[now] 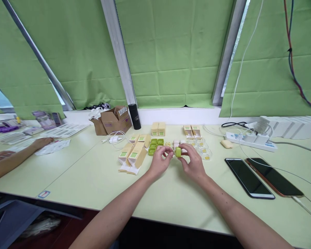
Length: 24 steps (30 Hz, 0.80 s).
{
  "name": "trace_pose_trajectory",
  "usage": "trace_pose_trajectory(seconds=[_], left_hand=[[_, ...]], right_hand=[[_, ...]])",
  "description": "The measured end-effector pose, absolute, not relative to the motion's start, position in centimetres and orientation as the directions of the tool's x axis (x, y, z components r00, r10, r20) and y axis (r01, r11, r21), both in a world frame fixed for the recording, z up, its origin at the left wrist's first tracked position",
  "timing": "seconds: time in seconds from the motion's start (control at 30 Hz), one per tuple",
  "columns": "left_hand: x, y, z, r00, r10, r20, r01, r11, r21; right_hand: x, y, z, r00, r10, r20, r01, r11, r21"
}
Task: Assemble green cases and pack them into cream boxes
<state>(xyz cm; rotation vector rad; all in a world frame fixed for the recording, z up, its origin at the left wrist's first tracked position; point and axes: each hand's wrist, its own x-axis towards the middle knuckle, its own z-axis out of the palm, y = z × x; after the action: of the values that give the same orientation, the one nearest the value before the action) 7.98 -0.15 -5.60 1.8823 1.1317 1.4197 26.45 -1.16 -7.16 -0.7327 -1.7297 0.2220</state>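
Observation:
Between the thumb and fingers of my right hand (193, 162) is a small green square case (178, 151), held just above the table. My left hand (161, 159) is pinched close to the case's left side; whatever its fingertips hold, if anything, is too small to make out. Behind my left hand lies a cluster of green square cups (152, 146). Small yellow pieces (167, 144) and pale pinkish blocks (176, 142) sit just beyond my fingers. Past my right hand are clear round-celled plastic trays (206, 152) with yellow dots in them.
Cream cartons with green labels (133, 155) stand open at left, more cartons (158, 129) behind. A brown cardboard box (114, 120), black bottle (134, 117), power strip (251, 141) and two phones (250, 178) surround the work. At far left rests another person's arm (20, 157).

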Motion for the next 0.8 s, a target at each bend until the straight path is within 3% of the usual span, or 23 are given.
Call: trace_pose_trajectory(seconds=[0.27, 0.8], left_hand=[[8.33, -0.33, -5.59, 0.135, 0.875, 0.464, 0.227, -0.483, 0.845], [8.59, -0.26, -5.56, 0.184, 0.901, 0.393, 0.097, -0.414, 0.905]], right_hand=[[26.54, -1.14, -7.37, -0.185, 0.54, 0.821, 0.411, 0.801, -0.435], [26.45, -0.93, -7.42, -0.18, 0.542, 0.821, 0.391, 0.805, -0.446]])
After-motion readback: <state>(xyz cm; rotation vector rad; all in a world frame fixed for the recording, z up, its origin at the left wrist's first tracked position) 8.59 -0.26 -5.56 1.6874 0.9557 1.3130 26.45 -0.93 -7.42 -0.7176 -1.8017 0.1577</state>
